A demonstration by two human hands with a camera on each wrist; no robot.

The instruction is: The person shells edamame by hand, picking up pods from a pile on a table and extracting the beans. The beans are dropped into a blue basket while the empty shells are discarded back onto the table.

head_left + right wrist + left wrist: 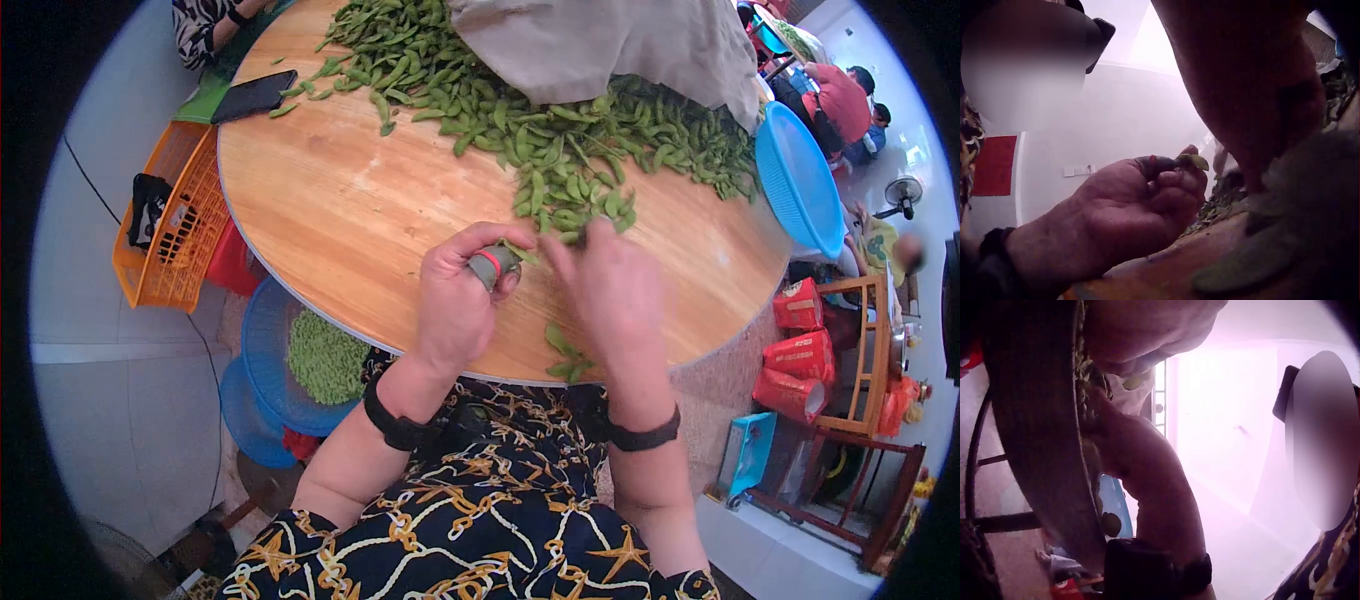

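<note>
My left hand (458, 300) pinches a green soybean pod (1194, 161) at its fingertips, just above the table. One of its digits wears a grey-green cover (484, 268) with a red band. My right hand (620, 300), blurred, is at the near tip of the heap of soybean pods (545, 190), its thumb and forefinger apart. Below that hand, a few loose pods (565, 350) lie by the table edge. The right wrist view has a large blurred green shape across its lower right.
A beige cloth (610, 50) covers part of the heap on the round wooden table (350, 210). A phone (255, 96) lies at the left edge, a blue basket (800, 180) stands at the right. Shelled beans (325, 358) fill a blue basket below left, near an orange crate (175, 220).
</note>
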